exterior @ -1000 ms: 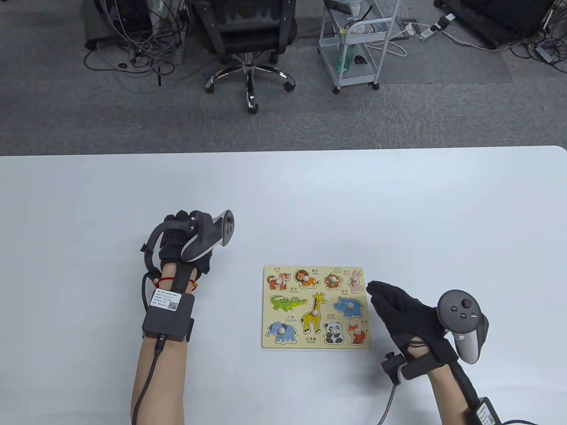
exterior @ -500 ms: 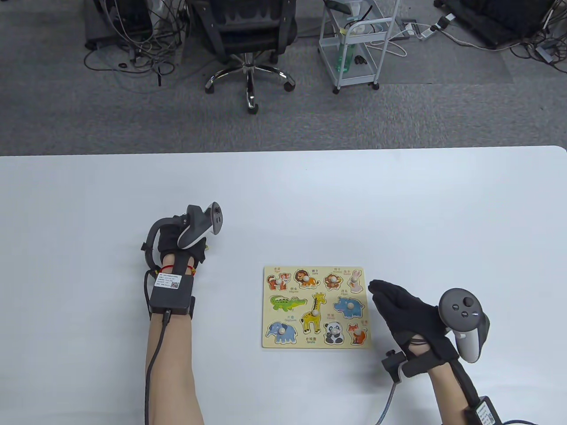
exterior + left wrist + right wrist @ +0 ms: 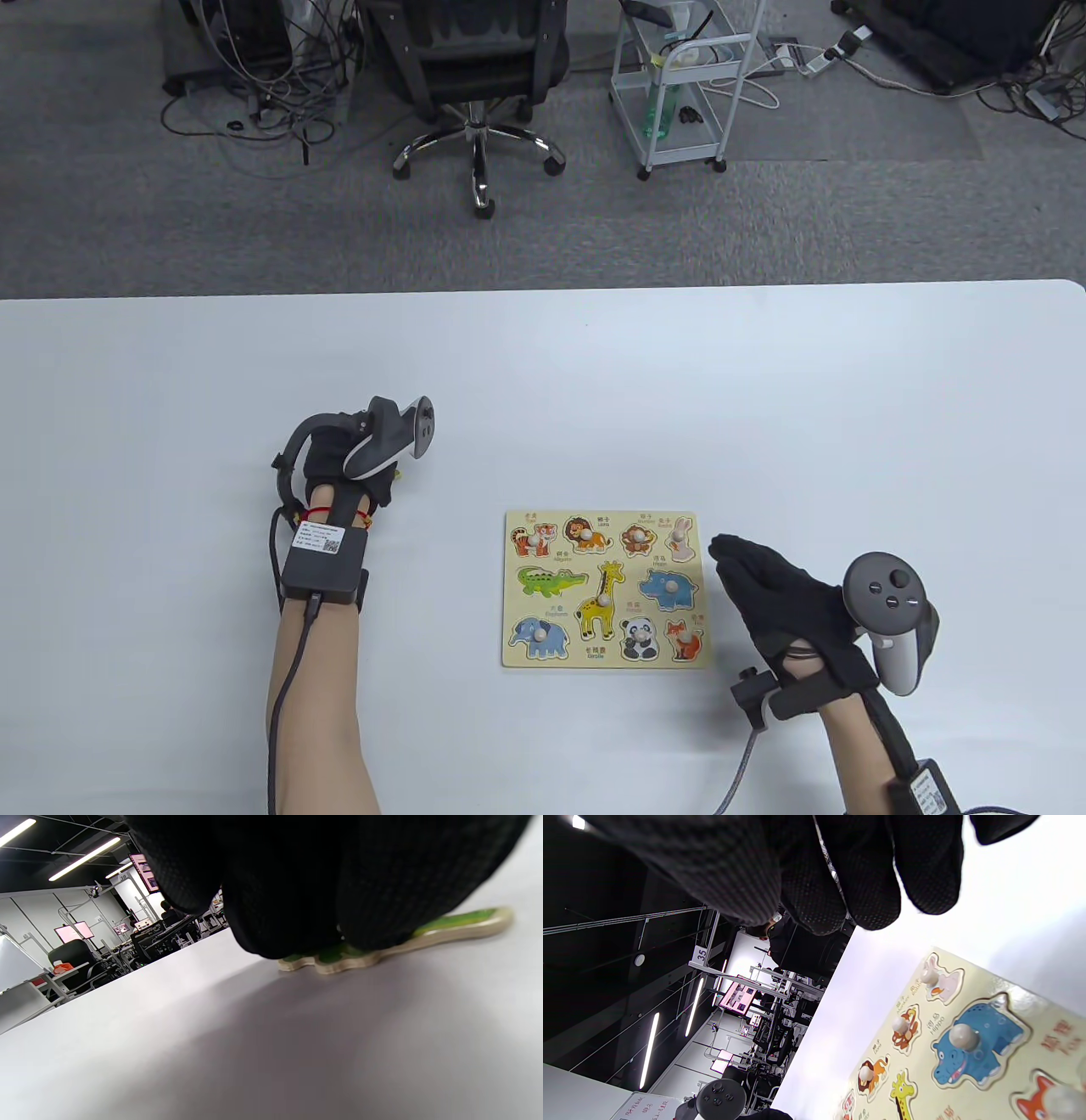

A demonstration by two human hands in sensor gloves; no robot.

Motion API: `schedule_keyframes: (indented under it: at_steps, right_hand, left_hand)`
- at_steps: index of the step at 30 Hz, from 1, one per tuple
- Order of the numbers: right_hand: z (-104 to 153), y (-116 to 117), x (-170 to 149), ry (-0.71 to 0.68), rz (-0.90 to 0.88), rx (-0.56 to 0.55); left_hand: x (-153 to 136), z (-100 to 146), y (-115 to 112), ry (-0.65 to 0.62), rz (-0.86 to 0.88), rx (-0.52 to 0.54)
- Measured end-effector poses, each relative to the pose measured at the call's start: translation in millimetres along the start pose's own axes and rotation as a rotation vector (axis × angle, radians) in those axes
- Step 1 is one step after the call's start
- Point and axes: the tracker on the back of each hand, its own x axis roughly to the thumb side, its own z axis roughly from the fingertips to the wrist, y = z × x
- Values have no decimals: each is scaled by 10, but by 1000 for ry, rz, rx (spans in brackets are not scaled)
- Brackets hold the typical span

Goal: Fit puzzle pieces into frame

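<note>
- Two gloved hands on the white table (image 3: 594,382), one tracker strapped to the back of each.
- Right hand (image 3: 776,594), nearest: lies flat just beside the right edge of the puzzle frame (image 3: 607,588), fingers stretched out and close together, holding nothing. In the right wrist view the fingertips (image 3: 865,899) hang above the table beyond the frame's far corner.
- One puzzle frame, flat on the table, right of centre and close to the near edge. Ten animal pieces sit in it, each with a pale knob: tiger (image 3: 532,537), lion (image 3: 583,532), monkey (image 3: 636,537), rabbit (image 3: 681,534) along the far row; crocodile (image 3: 550,581), giraffe (image 3: 601,601), hippo (image 3: 669,587) in the middle; elephant (image 3: 539,637), panda (image 3: 639,638), fox (image 3: 683,641) along the near row.
- Left hand (image 3: 344,463): well apart from the frame, to its left and a little farther back, knuckles curled down onto the table. The tracker hides the fingers from above.
- One loose green piece (image 3: 424,938), seen only in the left wrist view: flat on the table, its left part under the left hand's fingertips (image 3: 373,899), which rest on or around it. Whether they grip it or only press on it I cannot tell.
- Nothing lies between the left hand and the frame.
- Beyond the table, on grey carpet: one office chair (image 3: 475,76), one white wire trolley (image 3: 683,81), cables (image 3: 254,102) tangled at left and right.
</note>
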Motion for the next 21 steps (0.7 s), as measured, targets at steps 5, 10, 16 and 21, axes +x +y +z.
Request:
schedule_keyframes:
  at_steps: [5, 10, 16, 21]
  right_hand:
    - [-10, 17, -20, 10, 2, 10]
    - [-10, 39, -13, -3, 11, 16]
    - [-8, 53, -13, -17, 3, 21]
    - [1, 60, -1, -36, 9, 28]
  left_hand:
    - [-8, 187, 212, -49, 61, 70]
    - [52, 509, 482, -102, 74, 125]
    - [268, 991, 726, -181, 88, 183]
    - [563, 1333, 843, -235, 103, 169]
